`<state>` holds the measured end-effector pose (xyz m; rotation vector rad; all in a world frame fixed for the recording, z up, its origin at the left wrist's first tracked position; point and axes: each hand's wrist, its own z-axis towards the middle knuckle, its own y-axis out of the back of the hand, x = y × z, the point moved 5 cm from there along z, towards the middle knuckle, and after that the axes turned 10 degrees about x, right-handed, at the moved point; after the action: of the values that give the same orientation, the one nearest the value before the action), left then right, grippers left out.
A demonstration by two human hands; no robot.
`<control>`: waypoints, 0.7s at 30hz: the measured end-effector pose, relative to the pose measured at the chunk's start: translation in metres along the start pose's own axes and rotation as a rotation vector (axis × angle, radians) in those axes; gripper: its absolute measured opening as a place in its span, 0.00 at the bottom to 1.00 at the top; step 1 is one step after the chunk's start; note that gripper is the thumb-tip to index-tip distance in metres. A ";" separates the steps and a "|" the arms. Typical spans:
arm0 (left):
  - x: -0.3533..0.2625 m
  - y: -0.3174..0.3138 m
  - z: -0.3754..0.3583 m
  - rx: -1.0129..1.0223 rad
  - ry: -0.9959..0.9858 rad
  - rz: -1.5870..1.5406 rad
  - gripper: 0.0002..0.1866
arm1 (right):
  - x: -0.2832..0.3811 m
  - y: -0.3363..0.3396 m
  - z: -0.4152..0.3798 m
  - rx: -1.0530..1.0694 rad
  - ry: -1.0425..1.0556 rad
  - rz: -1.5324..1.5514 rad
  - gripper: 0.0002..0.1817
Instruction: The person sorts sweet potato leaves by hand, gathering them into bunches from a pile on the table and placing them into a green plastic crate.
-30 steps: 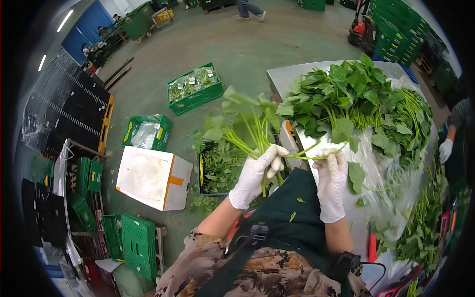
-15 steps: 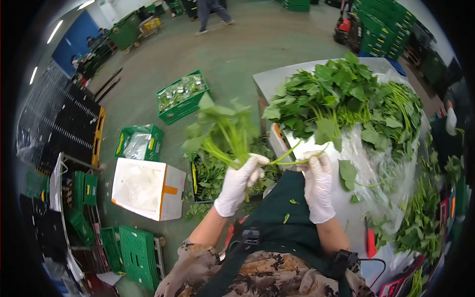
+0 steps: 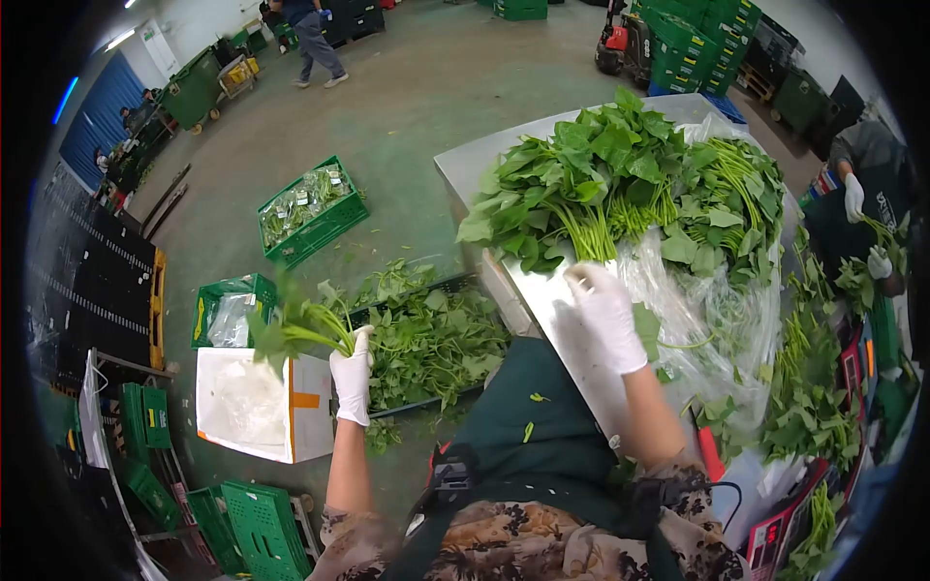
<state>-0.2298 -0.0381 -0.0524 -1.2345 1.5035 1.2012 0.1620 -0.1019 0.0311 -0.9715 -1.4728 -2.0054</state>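
Two hands work apart: the left hand [image 3: 351, 373] grips a small bunch of greens [image 3: 291, 329] over the floor crate [image 3: 426, 339]; the right hand [image 3: 605, 305], seemingly empty, reaches the desk [image 3: 557, 310] heap [image 3: 620, 179].

Green crate w/ bagged greens [image 3: 312, 210] upper left on floor. White box w/ orange tape [image 3: 259, 405] lower left, smaller green crate [image 3: 229, 308] just above it. Stacked green crates [image 3: 711, 36] top right. Person walking [image 3: 310, 39] top left.
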 end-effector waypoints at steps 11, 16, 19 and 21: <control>-0.020 -0.128 -0.025 0.453 0.141 -0.538 0.23 | -0.037 0.007 0.066 -0.026 0.111 -0.812 0.09; -0.030 -0.146 -0.031 0.542 0.150 -0.589 0.19 | -0.052 0.023 0.067 0.101 -0.140 -0.667 0.18; -0.027 -0.144 -0.029 0.521 0.137 -0.590 0.18 | -0.034 0.033 0.063 -0.112 -0.095 -0.771 0.30; -0.024 -0.143 -0.029 0.502 0.149 -0.583 0.17 | -0.027 0.027 0.069 -0.036 -0.237 -0.748 0.49</control>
<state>-0.0856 -0.0704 -0.0467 -1.2942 1.3014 0.3290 0.2172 -0.0456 0.0391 -0.7475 -2.1730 -2.4788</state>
